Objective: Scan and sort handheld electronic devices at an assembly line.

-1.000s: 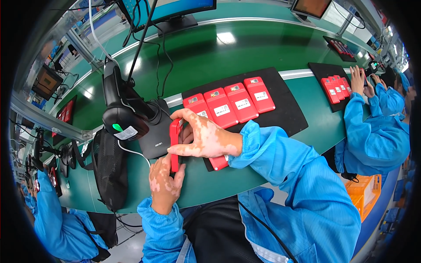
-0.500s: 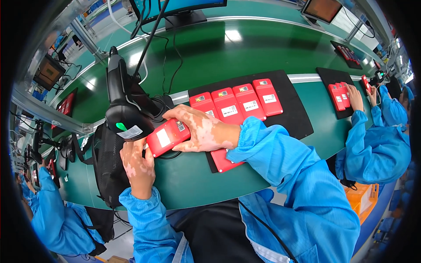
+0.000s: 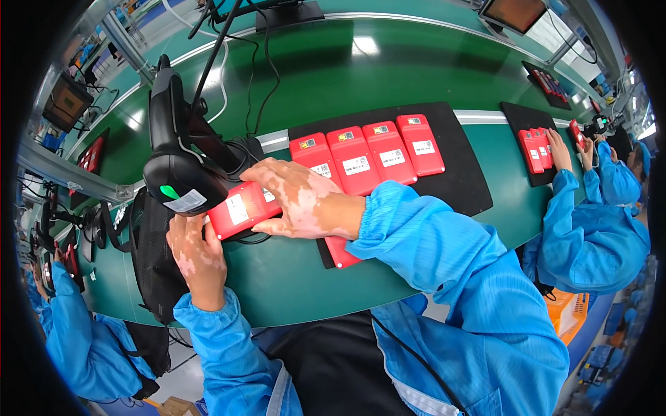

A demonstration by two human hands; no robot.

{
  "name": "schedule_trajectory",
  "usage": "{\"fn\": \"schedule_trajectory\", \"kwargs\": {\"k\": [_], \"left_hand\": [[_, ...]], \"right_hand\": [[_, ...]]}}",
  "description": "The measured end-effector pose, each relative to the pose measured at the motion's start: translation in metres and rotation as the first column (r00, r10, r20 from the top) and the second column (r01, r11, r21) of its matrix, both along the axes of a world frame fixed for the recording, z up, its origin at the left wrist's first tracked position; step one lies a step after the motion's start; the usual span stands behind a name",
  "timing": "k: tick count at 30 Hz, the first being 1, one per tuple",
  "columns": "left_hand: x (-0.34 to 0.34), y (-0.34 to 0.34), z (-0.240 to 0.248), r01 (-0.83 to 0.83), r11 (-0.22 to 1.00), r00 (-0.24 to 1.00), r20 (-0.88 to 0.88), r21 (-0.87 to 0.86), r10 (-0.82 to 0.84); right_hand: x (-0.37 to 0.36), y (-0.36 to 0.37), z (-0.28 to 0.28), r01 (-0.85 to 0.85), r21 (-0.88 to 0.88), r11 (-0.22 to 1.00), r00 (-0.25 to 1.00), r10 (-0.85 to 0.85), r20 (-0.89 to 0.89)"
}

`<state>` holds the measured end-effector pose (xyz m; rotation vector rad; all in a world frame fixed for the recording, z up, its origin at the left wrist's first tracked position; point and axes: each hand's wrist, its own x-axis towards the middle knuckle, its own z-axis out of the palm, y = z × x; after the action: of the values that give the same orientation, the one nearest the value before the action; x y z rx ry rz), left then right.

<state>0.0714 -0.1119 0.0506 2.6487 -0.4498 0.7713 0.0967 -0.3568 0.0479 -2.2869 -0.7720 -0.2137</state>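
Note:
Both my hands hold a red box-shaped handheld device [image 3: 234, 212], its white-labelled face turned up. My left hand [image 3: 196, 258] grips its left end from below and the near side. My right hand [image 3: 309, 200] wraps its right end, fingers along the far edge and thumb along the near edge, covering part of a small label. Just above the device's left end hangs the head of a black barcode scanner [image 3: 182, 177] with a green light. Beyond my right wrist, several similar red devices [image 3: 356, 163] lie in a row on a black mat [image 3: 458, 170].
Another red device [image 3: 340, 252] shows partly beneath my right forearm. A black mesh bag [image 3: 156, 256] stands left of my left hand. Dark cables [image 3: 257, 90] run behind the scanner. At the right, a co-worker in blue sleeves [image 3: 576, 236] handles red devices on another mat [image 3: 517, 125].
The held device and both hands have shifted slightly left, a little closer under the scanner head. My right hand covers more of the device's right end. The whole view has also shifted slightly.

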Motion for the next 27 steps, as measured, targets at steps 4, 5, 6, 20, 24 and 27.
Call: {"fn": "schedule_trajectory", "kwargs": {"k": [4, 5, 6, 20, 24, 27], "left_hand": [[-0.004, 0.003, 0.001, 0.006, 1.000, 0.998, 0.061, 0.006, -0.006], [-0.005, 0.002, 0.004, 0.003, 1.000, 0.999, 0.039, 0.007, -0.004], [-0.005, 0.001, 0.004, 0.018, 1.000, 0.999, 0.051, -0.001, -0.018], [-0.019, -0.017, 0.002, 0.198, 0.951, 0.977, -0.029, -0.236, -0.211], [-0.033, -0.043, -0.002, 0.247, 0.950, 0.967, -0.006, -0.188, -0.253], [-0.043, -0.053, -0.005, 0.300, 0.944, 0.949, -0.052, -0.139, -0.310]], "right_hand": [[-0.001, 0.005, -0.002, -0.012, -0.078, 0.997, 0.999, 0.015, 0.033], [-0.001, 0.004, -0.001, -0.011, -0.091, 0.996, 0.999, 0.014, 0.029], [-0.002, 0.003, 0.001, -0.012, -0.085, 0.996, 1.000, 0.014, 0.018], [0.009, -0.031, 0.023, 0.121, 0.571, 0.812, 0.904, 0.148, -0.402], [-0.001, -0.048, 0.039, 0.259, 0.619, 0.742, 0.855, 0.121, -0.504], [-0.023, -0.065, 0.031, 0.233, 0.613, 0.755, 0.871, 0.118, -0.477]]}}
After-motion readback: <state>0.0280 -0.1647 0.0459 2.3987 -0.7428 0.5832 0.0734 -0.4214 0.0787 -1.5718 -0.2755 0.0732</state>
